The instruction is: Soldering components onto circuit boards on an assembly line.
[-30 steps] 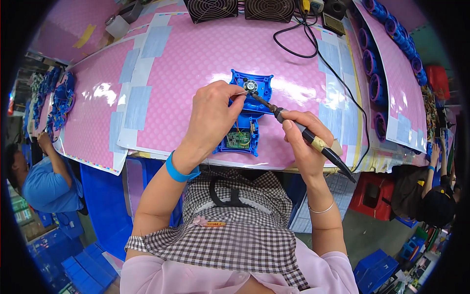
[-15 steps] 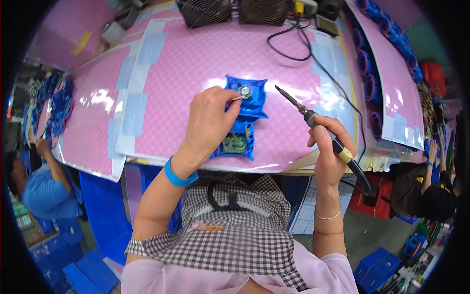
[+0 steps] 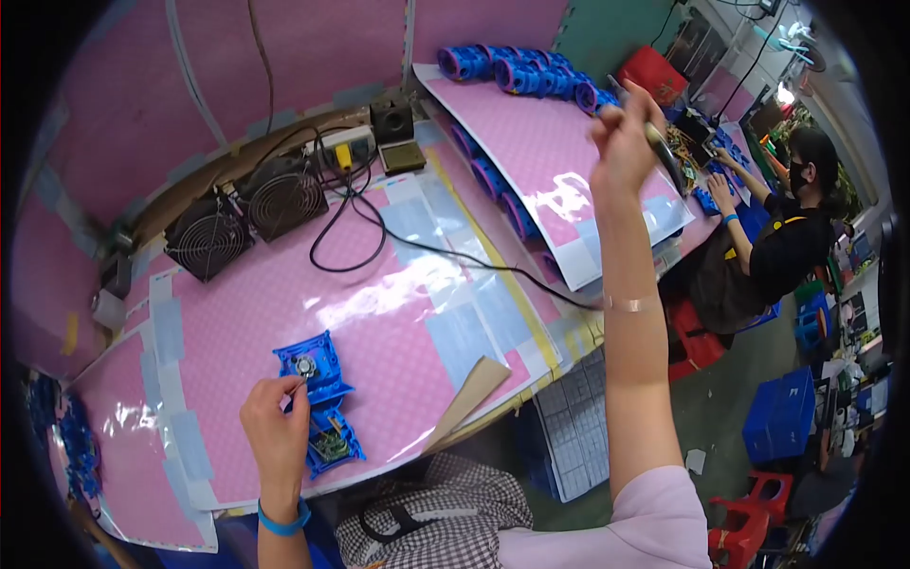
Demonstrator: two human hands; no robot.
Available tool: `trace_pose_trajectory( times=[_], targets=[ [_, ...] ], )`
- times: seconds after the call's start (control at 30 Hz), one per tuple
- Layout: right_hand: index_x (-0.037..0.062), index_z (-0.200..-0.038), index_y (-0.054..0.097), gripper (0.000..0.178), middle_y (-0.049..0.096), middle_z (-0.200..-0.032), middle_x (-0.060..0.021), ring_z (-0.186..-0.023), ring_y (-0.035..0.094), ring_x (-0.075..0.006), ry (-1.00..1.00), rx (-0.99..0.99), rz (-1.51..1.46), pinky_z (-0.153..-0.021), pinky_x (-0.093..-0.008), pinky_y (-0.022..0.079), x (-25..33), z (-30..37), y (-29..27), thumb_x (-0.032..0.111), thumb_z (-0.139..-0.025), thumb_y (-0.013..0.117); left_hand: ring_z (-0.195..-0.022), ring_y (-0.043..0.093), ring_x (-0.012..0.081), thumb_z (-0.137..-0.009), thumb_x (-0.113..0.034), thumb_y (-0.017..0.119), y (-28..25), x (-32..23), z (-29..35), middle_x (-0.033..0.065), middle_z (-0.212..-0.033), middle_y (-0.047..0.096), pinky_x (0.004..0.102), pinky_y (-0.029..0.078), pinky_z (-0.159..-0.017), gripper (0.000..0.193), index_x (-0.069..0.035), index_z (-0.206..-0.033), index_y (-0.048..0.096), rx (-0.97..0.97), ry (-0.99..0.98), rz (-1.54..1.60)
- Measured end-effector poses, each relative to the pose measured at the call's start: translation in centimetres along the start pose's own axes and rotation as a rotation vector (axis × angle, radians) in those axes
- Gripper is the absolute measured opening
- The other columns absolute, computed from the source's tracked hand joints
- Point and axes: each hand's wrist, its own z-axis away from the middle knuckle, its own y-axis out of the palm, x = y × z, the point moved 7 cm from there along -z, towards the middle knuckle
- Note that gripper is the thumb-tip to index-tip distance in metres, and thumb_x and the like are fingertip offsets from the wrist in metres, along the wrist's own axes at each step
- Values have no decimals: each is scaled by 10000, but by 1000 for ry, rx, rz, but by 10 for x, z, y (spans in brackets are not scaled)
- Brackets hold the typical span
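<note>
My left hand [image 3: 273, 422] pinches thumb and forefinger together at the edge of a small round metal part [image 3: 304, 366]. What sits between those fingertips is too small to make out. The round part lies in the upper half of an opened blue plastic housing [image 3: 329, 389]; a green circuit board [image 3: 330, 444] shows in the lower half. Far off to the right, my right hand [image 3: 626, 142] is raised, closed round a soldering iron [image 3: 664, 152] with a dark handle and yellow band. Its front end is blurred, near several blue round housings [image 3: 542, 78].
Pink patterned sheeting covers the table [image 3: 237, 313]. Two black fans [image 3: 284, 201] stand at the back beside a power strip with a yellow plug [image 3: 344, 156]. A black cable [image 3: 455, 254] crosses toward my right arm. A raised pink board [image 3: 531, 152] holds housings. A co-worker [image 3: 796, 218] sits at right.
The view has swung to the right. My right hand has lifted the soldering iron away from the housing, up and far to the right. My left hand still pinches beside the round part.
</note>
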Motion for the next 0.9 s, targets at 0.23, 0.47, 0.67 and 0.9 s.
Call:
trace_pose_trajectory(
  times=[0.23, 0.47, 0.67, 0.9],
  targets=[
    [82, -1069, 579, 570, 674, -894, -191, -834, 638, -400, -326, 120, 1037, -748, -430, 492, -169, -104, 33, 316, -637, 866, -720, 596, 318, -750, -109, 724, 11, -33, 17, 152, -813, 595, 409, 477, -613, 204, -13, -914, 649, 289, -199, -207],
    [97, -1124, 559, 593, 673, -936, -211, -891, 629, -402, -360, 213, 1182, -875, -456, 426, -223, -136, 33, 323, -657, 845, -743, 609, 371, -728, -106, 679, -5, 12, 3, 188, -799, 616, 464, 475, -642, 225, -26, -938, 664, 278, -144, -484],
    [100, -1059, 558, 442, 657, -936, -181, -909, 616, -376, -405, 231, 1126, -852, -449, 391, -210, -94, 42, 150, -674, 769, -898, 587, 405, -783, -58, 652, -112, 167, -3, 220, -933, 627, 471, 463, -785, 253, -5, -1030, 658, 30, -399, -781],
    [100, -1091, 527, 477, 589, -1271, -224, -1094, 618, -302, -403, 418, 669, -872, -342, 509, -116, 51, 110, 215, -718, 802, -965, 564, 397, -853, -135, 638, -209, 290, 8, 219, -1004, 596, 462, 446, -847, 258, -22, -1084, 629, -387, -333, -988]
  ],
)
